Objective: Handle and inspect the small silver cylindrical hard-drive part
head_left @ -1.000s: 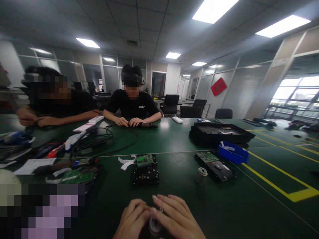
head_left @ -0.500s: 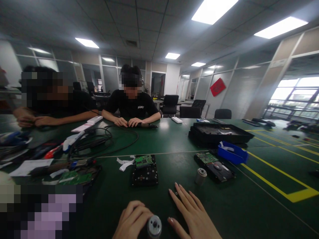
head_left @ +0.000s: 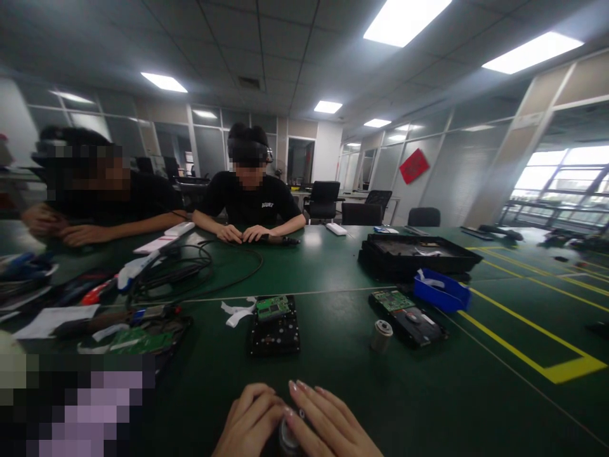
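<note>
Left hand [head_left: 250, 419] curled narrow, I'm gripping a metal cylinder [head_left: 285, 439] low on the counter [head_left: 333, 317], right in front of me. With the right hand [head_left: 330, 422] I'm reaching over its top from the other side, fingers lying close together and thumb tip touching the upper end. A small ring [head_left: 301, 414] is showing between that thumb and the fingers; whether I'm pinching it or it's merely resting there, I cannot tell.

As for progress, I'm judging the held cylinder to be mid-handling: both hands are working at it, and they're hiding too much of it to say what is already fitted or loose. A second cylinder [head_left: 382, 336] is standing upright well beyond my right hand, with nobody touching it; whether it counts as finished, I can't say.

Farther out, a black drive [head_left: 275, 336] is lying with a green board on it, white ribbon [head_left: 238, 313] just beside it. Another drive [head_left: 409, 318], also showing a green board, is sitting near the blue bin [head_left: 442, 294]. Both are lying out of my hands' grasp, so I'm counting neither as in progress.
</note>
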`<state>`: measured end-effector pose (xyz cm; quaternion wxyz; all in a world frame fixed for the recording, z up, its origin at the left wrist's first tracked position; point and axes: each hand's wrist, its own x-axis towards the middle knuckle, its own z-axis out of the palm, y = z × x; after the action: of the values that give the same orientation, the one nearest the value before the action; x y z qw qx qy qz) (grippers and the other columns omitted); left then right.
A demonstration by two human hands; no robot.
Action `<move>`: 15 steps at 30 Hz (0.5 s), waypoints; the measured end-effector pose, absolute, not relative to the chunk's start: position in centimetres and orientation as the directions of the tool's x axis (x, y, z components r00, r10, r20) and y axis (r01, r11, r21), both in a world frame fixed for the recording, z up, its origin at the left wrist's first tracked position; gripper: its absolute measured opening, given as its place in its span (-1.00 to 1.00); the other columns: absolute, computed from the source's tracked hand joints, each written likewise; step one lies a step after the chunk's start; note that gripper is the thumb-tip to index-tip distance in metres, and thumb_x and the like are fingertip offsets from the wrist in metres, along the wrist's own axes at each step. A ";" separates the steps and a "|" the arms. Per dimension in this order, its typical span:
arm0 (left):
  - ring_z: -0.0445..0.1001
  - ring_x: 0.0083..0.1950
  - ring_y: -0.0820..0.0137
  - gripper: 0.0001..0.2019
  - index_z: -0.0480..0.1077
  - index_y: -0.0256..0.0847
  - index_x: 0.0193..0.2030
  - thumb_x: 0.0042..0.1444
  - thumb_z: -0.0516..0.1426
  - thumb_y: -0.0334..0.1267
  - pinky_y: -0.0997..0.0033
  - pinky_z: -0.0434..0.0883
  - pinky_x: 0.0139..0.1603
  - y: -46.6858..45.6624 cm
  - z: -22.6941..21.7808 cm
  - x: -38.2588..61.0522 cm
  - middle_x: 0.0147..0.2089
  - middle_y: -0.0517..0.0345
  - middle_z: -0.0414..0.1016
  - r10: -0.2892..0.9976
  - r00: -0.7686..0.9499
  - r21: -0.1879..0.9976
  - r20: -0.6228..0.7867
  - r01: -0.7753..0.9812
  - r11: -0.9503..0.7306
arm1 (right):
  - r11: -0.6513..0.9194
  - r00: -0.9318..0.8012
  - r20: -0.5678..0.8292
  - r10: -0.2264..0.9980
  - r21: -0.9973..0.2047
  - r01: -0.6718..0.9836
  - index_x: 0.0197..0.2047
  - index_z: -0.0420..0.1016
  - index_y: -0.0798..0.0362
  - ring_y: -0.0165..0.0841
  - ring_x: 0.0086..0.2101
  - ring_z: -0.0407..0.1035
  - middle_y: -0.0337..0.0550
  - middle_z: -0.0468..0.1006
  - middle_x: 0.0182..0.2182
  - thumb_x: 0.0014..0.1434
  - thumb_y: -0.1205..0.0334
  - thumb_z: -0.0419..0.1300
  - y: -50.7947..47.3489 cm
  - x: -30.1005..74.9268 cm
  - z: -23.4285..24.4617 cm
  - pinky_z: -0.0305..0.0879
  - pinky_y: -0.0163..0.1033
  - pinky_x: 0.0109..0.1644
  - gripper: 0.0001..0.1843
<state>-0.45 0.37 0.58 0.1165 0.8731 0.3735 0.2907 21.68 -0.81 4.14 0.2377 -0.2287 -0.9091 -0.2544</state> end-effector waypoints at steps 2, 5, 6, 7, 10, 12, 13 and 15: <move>0.44 0.00 0.20 -0.65 0.43 -0.06 0.03 0.07 0.25 -0.14 0.24 0.45 -0.03 0.3 0.8 -0.5 -0.06 0.09 0.57 0.728 0.548 0.437 0.412 0.582 -0.685 | 0.768 -0.772 0.552 0.315 0.329 0.549 0.24 0.20 0.07 -0.39 0.22 0.10 -0.15 0.31 0.21 0.44 0.21 -0.20 -1.0 21.6 4.1 0.14 -0.28 0.25 -0.60; 0.44 -0.01 0.20 -0.61 0.42 -0.04 0.05 0.05 0.26 -0.19 0.22 0.45 -0.03 0.0 1.0 -0.3 -0.04 0.07 0.56 0.741 0.543 0.470 0.394 0.574 -0.670 | 0.795 -0.776 0.531 0.340 0.278 0.539 0.23 0.21 -0.06 -0.43 0.18 0.18 -0.28 0.34 0.18 0.43 0.12 -0.18 -1.3 21.6 4.5 0.20 -0.31 0.21 -0.61; 0.44 -0.01 0.19 -0.59 0.41 -0.04 0.06 0.03 0.27 -0.22 0.21 0.44 -0.03 -0.1 1.0 -0.2 -0.04 0.07 0.56 0.747 0.532 0.479 0.399 0.574 -0.664 | 0.805 -0.779 0.524 0.344 0.262 0.532 0.24 0.21 -0.08 -0.43 0.17 0.20 -0.29 0.35 0.18 0.43 0.10 -0.17 -1.3 21.6 4.6 0.21 -0.32 0.21 -0.61; 0.43 -0.02 0.18 -0.56 0.41 -0.04 0.07 0.00 0.28 -0.24 0.20 0.45 -0.03 -0.2 1.0 -0.1 -0.04 0.06 0.56 0.753 0.518 0.488 0.406 0.574 -0.658 | 0.811 -0.781 0.522 0.345 0.253 0.527 0.24 0.20 -0.08 -0.43 0.18 0.19 -0.29 0.34 0.18 0.42 0.10 -0.15 -1.4 21.5 4.8 0.20 -0.32 0.21 -0.61; 0.44 -0.01 0.16 -0.52 0.40 -0.03 0.09 -0.03 0.28 -0.27 0.17 0.45 -0.03 -0.3 0.9 -0.1 -0.04 0.04 0.56 0.757 0.496 0.490 0.426 0.576 -0.654 | 0.809 -0.774 0.560 0.295 0.285 0.514 0.24 0.22 0.01 -0.43 0.20 0.15 -0.25 0.35 0.17 0.41 0.14 -0.11 -1.4 21.3 5.1 0.15 -0.32 0.24 -0.61; 0.44 0.01 0.16 -0.53 0.39 -0.03 0.10 0.00 0.26 -0.28 0.17 0.46 -0.02 -0.2 0.9 -0.3 -0.04 0.04 0.56 0.745 0.515 0.477 0.423 0.573 -0.667 | 0.796 -0.765 0.592 0.251 0.324 0.512 0.23 0.24 0.05 -0.43 0.21 0.13 -0.25 0.36 0.17 0.41 0.16 -0.10 -1.4 21.1 5.3 0.11 -0.31 0.26 -0.61; 0.45 0.02 0.16 -0.54 0.39 -0.02 0.10 0.01 0.24 -0.28 0.17 0.46 -0.01 -0.2 1.0 -0.4 -0.04 0.04 0.56 0.741 0.522 0.472 0.422 0.571 -0.672 | 0.790 -0.759 0.607 0.235 0.336 0.513 0.22 0.24 0.05 -0.44 0.20 0.14 -0.26 0.37 0.16 0.41 0.16 -0.09 -1.3 21.0 5.3 0.11 -0.31 0.26 -0.62; 0.46 0.01 0.18 -0.55 0.38 -0.03 0.10 0.02 0.23 -0.30 0.19 0.47 -0.02 -0.1 1.0 -0.6 -0.05 0.05 0.57 0.734 0.529 0.469 0.426 0.565 -0.679 | 0.782 -0.752 0.619 0.228 0.343 0.520 0.22 0.25 0.03 -0.45 0.19 0.16 -0.29 0.39 0.14 0.41 0.17 -0.09 -1.3 20.9 5.3 0.10 -0.32 0.26 -0.62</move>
<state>-0.57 -0.09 0.95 0.1378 0.8635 0.3760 0.3065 20.88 -1.27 5.29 0.2845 -0.2078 -0.9002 -0.2561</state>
